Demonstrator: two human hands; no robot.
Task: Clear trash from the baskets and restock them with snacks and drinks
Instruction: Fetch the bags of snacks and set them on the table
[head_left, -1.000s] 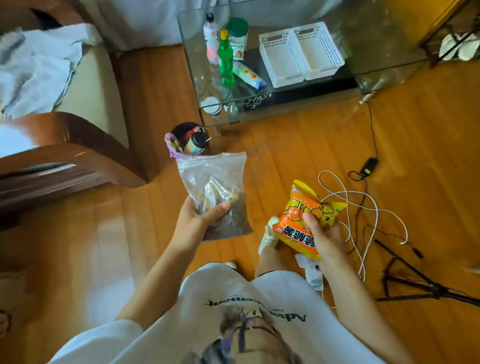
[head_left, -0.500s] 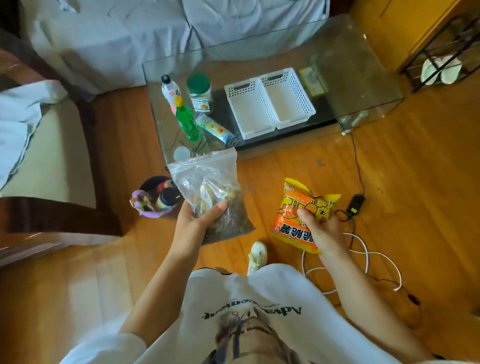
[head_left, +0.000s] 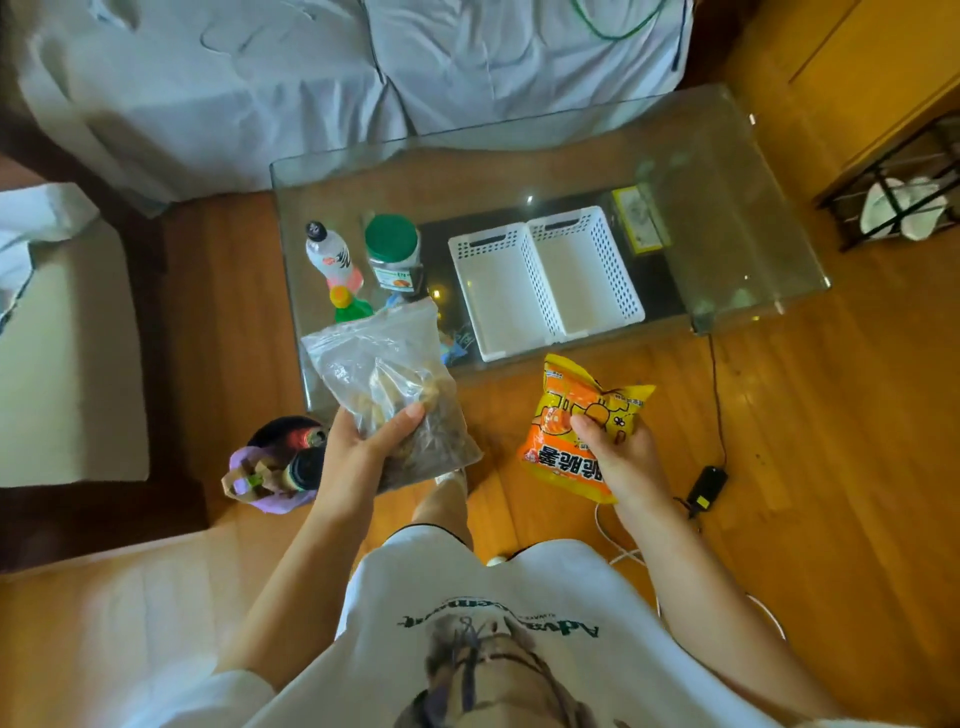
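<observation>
Head view: left hand (head_left: 353, 457) grips a clear bag (head_left: 387, 384) of snacks, right hand (head_left: 626, 457) pinches an orange packet (head_left: 576, 441). Both baskets (head_left: 545, 280) sit empty on the table beyond the fingertips. Best to lower each pack flat into one, letting go only once it rests.

Two baskets (head_left: 545, 280) side by side on table (head_left: 727, 171), bottles (head_left: 332, 260) left of them
</observation>
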